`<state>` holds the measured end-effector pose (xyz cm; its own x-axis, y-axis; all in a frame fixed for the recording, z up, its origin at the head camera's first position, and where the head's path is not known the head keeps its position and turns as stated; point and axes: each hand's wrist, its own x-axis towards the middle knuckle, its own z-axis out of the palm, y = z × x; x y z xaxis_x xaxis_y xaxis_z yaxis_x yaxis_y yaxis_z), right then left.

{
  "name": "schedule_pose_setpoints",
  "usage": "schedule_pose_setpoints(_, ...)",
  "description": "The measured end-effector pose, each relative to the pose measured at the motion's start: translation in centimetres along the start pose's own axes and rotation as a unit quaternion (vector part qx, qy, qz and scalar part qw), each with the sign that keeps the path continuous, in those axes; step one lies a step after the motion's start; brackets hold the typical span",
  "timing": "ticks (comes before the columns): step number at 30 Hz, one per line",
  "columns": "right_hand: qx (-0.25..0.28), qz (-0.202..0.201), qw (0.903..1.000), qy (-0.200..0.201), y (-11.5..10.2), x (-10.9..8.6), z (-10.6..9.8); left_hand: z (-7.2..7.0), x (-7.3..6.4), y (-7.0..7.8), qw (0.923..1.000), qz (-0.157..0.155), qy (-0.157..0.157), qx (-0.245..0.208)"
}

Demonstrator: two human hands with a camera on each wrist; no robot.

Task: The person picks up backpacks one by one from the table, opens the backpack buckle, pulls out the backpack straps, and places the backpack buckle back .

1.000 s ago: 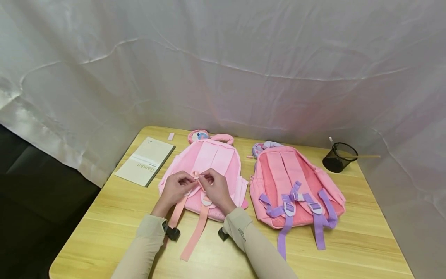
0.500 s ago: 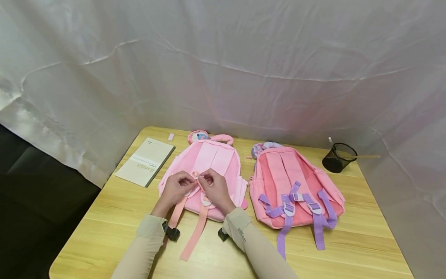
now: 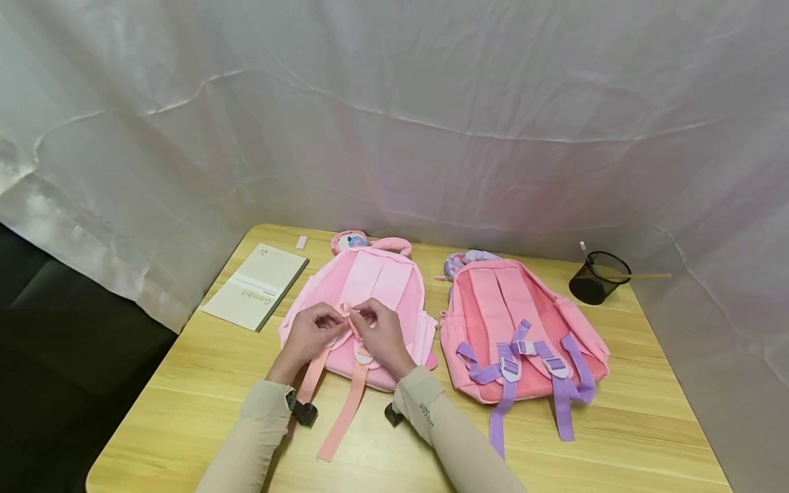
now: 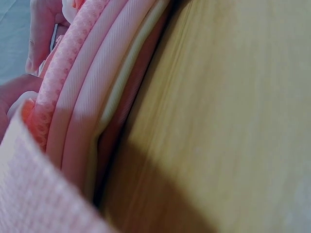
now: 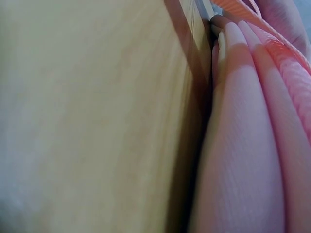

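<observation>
A light pink backpack lies with its shoulder-strap side up on the table. Over its lower middle, both hands meet fingertip to fingertip at a short peach strap with a small white buckle part. My left hand pinches it from the left, thumb against forefinger; my right hand pinches the strap from the right. The fingers hide most of the buckle. Two peach webbing tails hang toward the front. Both wrist views mostly show the backpack's padded lower edge, with parts of the hands at the top corners.
To the right lies a second backpack, coral pink with purple straps. A notebook and a small pale eraser-like block are at the left. At the back right stands a black mesh pen cup with a pencil in it.
Both hands stay in almost the same place. The small loop of peach strap above the fingertips shifts slightly; the backpacks do not move.
</observation>
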<state>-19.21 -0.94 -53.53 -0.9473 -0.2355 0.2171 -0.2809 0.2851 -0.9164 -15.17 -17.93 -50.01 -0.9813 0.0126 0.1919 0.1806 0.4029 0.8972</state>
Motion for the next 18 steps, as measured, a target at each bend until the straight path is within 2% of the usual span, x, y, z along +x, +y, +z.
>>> schedule_pose_setpoints(10,0.004,-0.007,1.0,0.0,0.1,-0.1,0.1,-0.2,-0.1,0.0,1.0,0.005,-0.001,-0.006)
schedule_pose_setpoints(17,0.005,-0.002,1.0,-0.005,0.0,-0.1,0.1,0.5,0.8,-4.3,1.0,0.0,0.008,-0.006)
schedule_pose_setpoints(18,0.007,-0.005,1.0,-0.005,0.0,-0.1,0.1,0.5,0.8,-4.4,0.9999,0.002,0.009,-0.011)
